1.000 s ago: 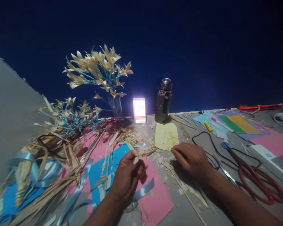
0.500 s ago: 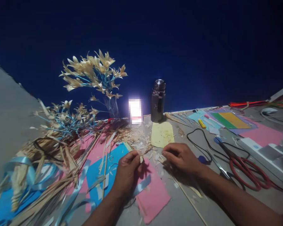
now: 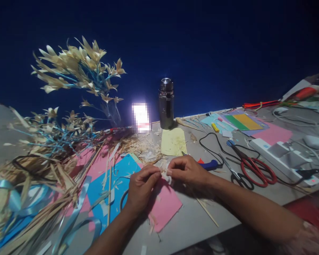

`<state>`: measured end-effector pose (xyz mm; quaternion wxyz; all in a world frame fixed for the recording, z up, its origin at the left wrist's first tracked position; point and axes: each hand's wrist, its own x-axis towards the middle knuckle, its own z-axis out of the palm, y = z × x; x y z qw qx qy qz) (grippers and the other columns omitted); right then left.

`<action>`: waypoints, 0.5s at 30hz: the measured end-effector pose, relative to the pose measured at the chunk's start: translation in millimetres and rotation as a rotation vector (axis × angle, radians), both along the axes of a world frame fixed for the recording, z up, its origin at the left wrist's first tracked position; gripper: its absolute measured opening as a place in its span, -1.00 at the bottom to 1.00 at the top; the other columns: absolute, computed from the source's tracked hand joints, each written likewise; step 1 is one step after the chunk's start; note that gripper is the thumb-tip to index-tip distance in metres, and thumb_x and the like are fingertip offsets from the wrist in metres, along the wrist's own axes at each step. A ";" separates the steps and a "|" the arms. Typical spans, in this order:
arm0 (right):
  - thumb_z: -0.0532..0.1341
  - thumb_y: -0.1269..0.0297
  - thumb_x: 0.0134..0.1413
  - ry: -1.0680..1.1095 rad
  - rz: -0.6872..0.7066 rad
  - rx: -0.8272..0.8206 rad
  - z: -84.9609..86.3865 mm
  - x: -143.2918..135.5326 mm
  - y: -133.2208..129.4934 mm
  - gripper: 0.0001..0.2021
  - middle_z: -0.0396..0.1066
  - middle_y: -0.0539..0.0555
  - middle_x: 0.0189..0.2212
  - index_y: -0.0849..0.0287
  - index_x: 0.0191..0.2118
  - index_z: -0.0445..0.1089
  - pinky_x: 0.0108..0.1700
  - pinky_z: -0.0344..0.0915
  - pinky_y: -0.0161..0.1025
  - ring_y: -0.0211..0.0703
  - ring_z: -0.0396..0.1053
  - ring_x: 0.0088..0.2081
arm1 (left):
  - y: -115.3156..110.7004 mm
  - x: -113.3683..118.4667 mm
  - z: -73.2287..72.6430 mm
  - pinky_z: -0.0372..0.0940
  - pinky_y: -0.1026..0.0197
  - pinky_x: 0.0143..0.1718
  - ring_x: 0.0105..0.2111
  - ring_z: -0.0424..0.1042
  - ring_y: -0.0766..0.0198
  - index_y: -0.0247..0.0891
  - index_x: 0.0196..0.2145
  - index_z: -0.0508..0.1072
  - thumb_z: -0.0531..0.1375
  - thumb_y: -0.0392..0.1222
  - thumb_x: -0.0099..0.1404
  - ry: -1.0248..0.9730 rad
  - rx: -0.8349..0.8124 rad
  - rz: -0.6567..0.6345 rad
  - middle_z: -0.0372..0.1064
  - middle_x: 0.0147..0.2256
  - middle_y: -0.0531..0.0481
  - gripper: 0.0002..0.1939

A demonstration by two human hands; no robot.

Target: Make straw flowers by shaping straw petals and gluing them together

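Between the hands (image 3: 141, 186) (image 3: 187, 171), pale piece (image 3: 166, 177), beyond, dark bottle (image 3: 166, 111), markings blurred

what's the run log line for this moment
left hand: pinching small pale piece | right hand: pinching same piece | below: pink sheet | beyond: yellow sheet | bottle: upright

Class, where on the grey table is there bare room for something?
Along the near edge, bare tabletop lies between the pink paper below the hands and the thin tan stick, and between that stick and the right forearm. Crowded: the left, with dry tan strips and shiny blue ribbon; the right, with red-handled scissors and a white power strip.
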<state>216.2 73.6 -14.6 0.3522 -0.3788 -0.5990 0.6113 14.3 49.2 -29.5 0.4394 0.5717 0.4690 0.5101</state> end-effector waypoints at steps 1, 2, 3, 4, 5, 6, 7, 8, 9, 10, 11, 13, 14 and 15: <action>0.38 0.21 0.05 0.009 0.006 0.004 -0.3 0.9 0.6 -0.82 0.40 -0.03 -0.55 0.21 -0.45 0.51 -0.42 0.19 -0.33 -0.28 0.30 -0.48 | -0.2 -0.4 -0.2 0.30 0.21 -0.46 -0.50 0.38 0.28 -0.18 -0.41 0.68 0.35 -0.22 0.19 0.000 0.017 0.010 0.50 -0.43 0.00 -0.93; 0.38 0.21 0.06 0.022 0.009 0.004 -0.8 1.8 1.2 -0.81 0.39 -0.04 -0.55 0.21 -0.45 0.52 -0.42 0.19 -0.33 -0.28 0.30 -0.49 | -0.3 -0.8 -0.4 0.34 0.19 -0.41 -0.45 0.43 0.26 -0.16 -0.34 0.69 0.36 -0.23 0.17 -0.003 0.038 0.020 0.53 -0.36 -0.02 -0.92; 0.39 0.20 0.07 0.034 0.013 0.001 -1.3 2.7 1.7 -0.81 0.39 -0.04 -0.55 0.21 -0.44 0.53 -0.43 0.19 -0.33 -0.28 0.29 -0.49 | -0.2 -1.2 -0.8 0.37 0.16 -0.35 -0.39 0.47 0.22 -0.14 -0.29 0.69 0.38 -0.25 0.16 -0.001 0.062 0.027 0.55 -0.30 -0.03 -0.87; 0.39 0.19 0.07 0.041 0.020 -0.001 -2.0 3.4 2.2 -0.80 0.38 -0.04 -0.56 0.21 -0.44 0.53 -0.43 0.19 -0.33 -0.29 0.29 -0.50 | 0.0 -1.4 -1.2 0.39 0.13 -0.30 -0.33 0.49 0.19 -0.12 -0.26 0.69 0.39 -0.26 0.15 0.012 0.091 0.029 0.55 -0.27 -0.03 -0.83; 0.39 0.19 0.08 0.041 0.027 -0.002 -2.7 3.9 2.6 -0.80 0.38 -0.04 -0.56 0.21 -0.43 0.53 -0.43 0.19 -0.33 -0.29 0.29 -0.50 | 0.2 -1.6 -1.7 0.40 0.11 -0.24 -0.29 0.51 0.16 -0.11 -0.25 0.68 0.39 -0.26 0.16 0.037 0.121 0.022 0.56 -0.26 -0.04 -0.83; 0.40 0.19 0.08 0.035 0.034 -0.001 -3.4 4.2 2.8 -0.80 0.38 -0.04 -0.55 0.21 -0.43 0.53 -0.43 0.19 -0.33 -0.29 0.29 -0.50 | 0.3 -1.7 -2.3 0.41 0.09 -0.20 -0.26 0.51 0.14 -0.12 -0.27 0.68 0.39 -0.27 0.17 0.070 0.151 0.014 0.56 -0.26 -0.04 -0.86; 0.40 0.19 0.08 0.027 0.037 -0.001 -4.2 4.3 2.9 -0.80 0.39 -0.04 -0.55 0.21 -0.43 0.53 -0.43 0.18 -0.33 -0.29 0.29 -0.50 | 0.4 -1.8 -3.0 0.40 0.08 -0.18 -0.24 0.51 0.14 -0.12 -0.30 0.67 0.38 -0.27 0.19 0.109 0.178 0.003 0.56 -0.27 -0.04 -0.90; 0.40 0.18 0.08 0.022 0.038 -0.004 -5.0 4.3 2.9 -0.79 0.39 -0.04 -0.55 0.21 -0.43 0.53 -0.43 0.18 -0.34 -0.29 0.29 -0.49 | 0.4 -1.9 -3.8 0.41 0.07 -0.17 -0.24 0.51 0.13 -0.13 -0.32 0.66 0.36 -0.28 0.22 0.147 0.200 -0.004 0.55 -0.28 -0.04 -0.92; 0.41 0.18 0.08 0.020 0.037 -0.011 -5.7 4.3 2.9 -0.79 0.39 -0.04 -0.55 0.22 -0.44 0.54 -0.44 0.18 -0.34 -0.29 0.29 -0.49 | 0.3 -2.1 -4.7 0.41 0.06 -0.17 -0.24 0.52 0.14 -0.13 -0.31 0.65 0.35 -0.28 0.23 0.181 0.223 -0.003 0.55 -0.28 -0.04 -0.91; 0.41 0.17 0.07 0.025 0.034 -0.019 -6.2 4.1 2.7 -0.79 0.39 -0.04 -0.55 0.22 -0.44 0.54 -0.43 0.18 -0.34 -0.29 0.29 -0.49 | 0.3 -2.4 -5.6 0.41 0.05 -0.15 -0.23 0.52 0.14 -0.12 -0.28 0.65 0.33 -0.29 0.25 0.211 0.246 0.005 0.54 -0.27 -0.04 -0.89; 0.42 0.16 0.06 0.036 0.033 -0.034 -6.6 4.0 2.5 -0.78 0.39 -0.04 -0.55 0.22 -0.44 0.54 -0.43 0.19 -0.34 -0.30 0.29 -0.49 | 0.3 -2.7 -6.3 0.42 0.04 -0.14 -0.22 0.52 0.14 -0.12 -0.22 0.64 0.32 -0.30 0.26 0.234 0.269 0.020 0.54 -0.25 -0.04 -0.85; 0.45 0.14 0.02 0.071 0.033 -0.093 -6.6 3.9 2.2 -0.76 0.40 -0.03 -0.55 0.22 -0.43 0.54 -0.44 0.21 -0.33 -0.30 0.30 -0.51 | 0.3 -3.5 -7.5 0.45 0.03 -0.13 -0.20 0.52 0.15 -0.10 -0.11 0.62 0.31 -0.31 0.27 0.265 0.314 0.058 0.52 -0.19 -0.04 -0.75; 0.46 0.13 0.00 0.091 0.030 -0.133 -6.3 3.9 2.0 -0.75 0.41 -0.03 -0.55 0.22 -0.43 0.54 -0.44 0.22 -0.33 -0.29 0.31 -0.51 | 0.2 -3.9 -7.9 0.46 0.03 -0.12 -0.19 0.52 0.16 -0.09 -0.07 0.61 0.31 -0.30 0.27 0.278 0.339 0.077 0.51 -0.16 -0.04 -0.73; 0.47 0.12 -0.02 0.106 0.024 -0.169 -5.7 4.0 2.0 -0.74 0.41 -0.03 -0.56 0.22 -0.43 0.53 -0.45 0.22 -0.33 -0.29 0.32 -0.52 | 0.1 -4.4 -8.2 0.47 0.03 -0.12 -0.17 0.53 0.15 -0.08 -0.06 0.60 0.32 -0.29 0.28 0.294 0.364 0.091 0.50 -0.14 -0.04 -0.73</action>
